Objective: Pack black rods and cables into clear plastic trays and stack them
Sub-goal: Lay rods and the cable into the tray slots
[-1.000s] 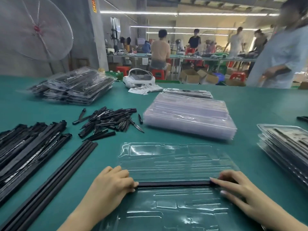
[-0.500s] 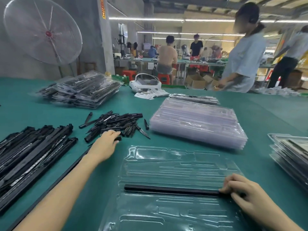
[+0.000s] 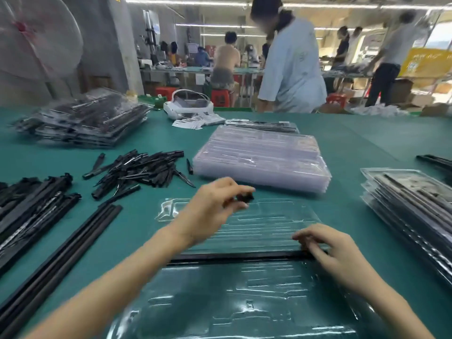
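Observation:
An open clear plastic tray (image 3: pixel 274 223) lies on the green table in front of me, with a long black rod (image 3: pixel 234 256) seated across its middle fold. My left hand (image 3: pixel 215 206) hovers over the tray's far half, fingers pinched on a small black piece (image 3: pixel 244 197). My right hand (image 3: pixel 327 248) rests on the rod's right end, fingers curled and pressing down. A pile of small black pieces (image 3: pixel 144 170) lies to the left of the tray. Long black rods (image 3: pixel 36 216) lie in rows at the far left.
A wrapped stack of empty clear trays (image 3: pixel 261 157) sits behind the open tray. Filled tray stacks stand at the right edge (image 3: pixel 413 209) and back left (image 3: pixel 83 121). A white device (image 3: pixel 188 104) and paper slips lie at the back. A person in a pale shirt (image 3: pixel 291 69) stands beyond the table.
My left hand left the pile of small pieces and came right over the tray, now pinching one black piece. My right hand stayed on the rod's right end.

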